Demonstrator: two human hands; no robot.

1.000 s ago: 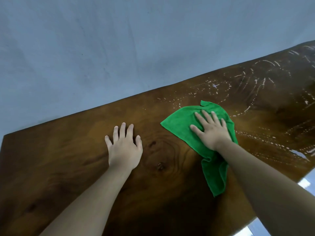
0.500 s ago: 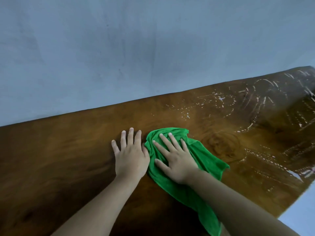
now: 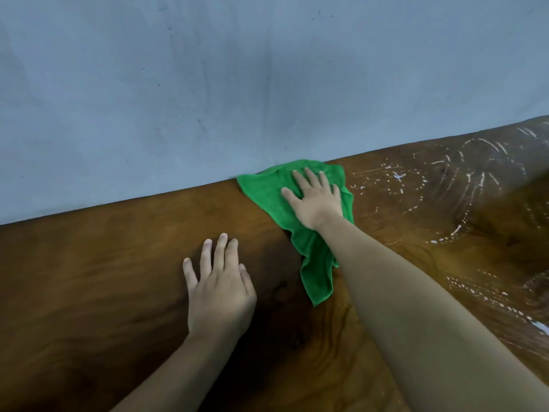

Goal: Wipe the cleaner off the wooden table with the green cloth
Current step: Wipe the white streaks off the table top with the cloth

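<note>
The green cloth (image 3: 267, 194) lies at the far edge of the dark wooden table (image 3: 104, 278), one end trailing back toward me. My right hand (image 3: 315, 200) presses flat on it, fingers straight and spread. My left hand (image 3: 219, 289) rests flat on bare wood nearer to me, left of the cloth and apart from it. White streaks and dots of cleaner (image 3: 463, 179) cover the right part of the table, beyond the cloth.
A pale blue-grey wall (image 3: 237, 84) rises directly behind the table's far edge. More drops of cleaner (image 3: 487, 295) run along the right side near my right forearm.
My right hand has pushed the cloth away from my left hand, up and to the right to the table's far edge. The left hand stays flat on the wood.
</note>
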